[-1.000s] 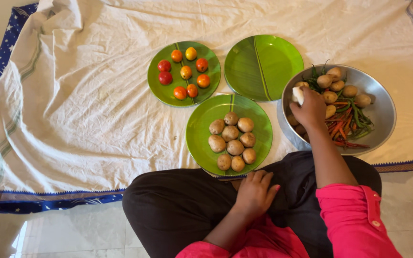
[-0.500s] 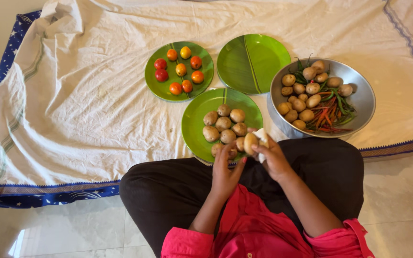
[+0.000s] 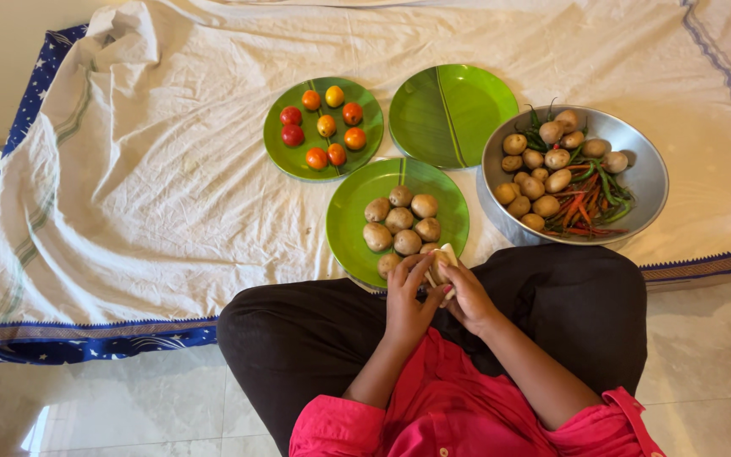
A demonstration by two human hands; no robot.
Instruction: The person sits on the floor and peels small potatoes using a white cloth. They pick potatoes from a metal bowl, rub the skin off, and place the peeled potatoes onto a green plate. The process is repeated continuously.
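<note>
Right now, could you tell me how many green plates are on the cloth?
3: one with tomatoes at the left, an empty one beside it, and one with potatoes nearest the hands.

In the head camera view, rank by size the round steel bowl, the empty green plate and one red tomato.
1. Round steel bowl, largest.
2. Empty green plate, somewhat smaller across.
3. Red tomato, by far the smallest.
All lie at similar distance on the cloth, so the order holds.

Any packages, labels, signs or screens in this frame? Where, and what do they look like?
None in view. Only loose produce on three round green plates and in a round steel bowl, all on a cream cloth. The left hand and right hand hold a potato and a small white scrap.
</note>
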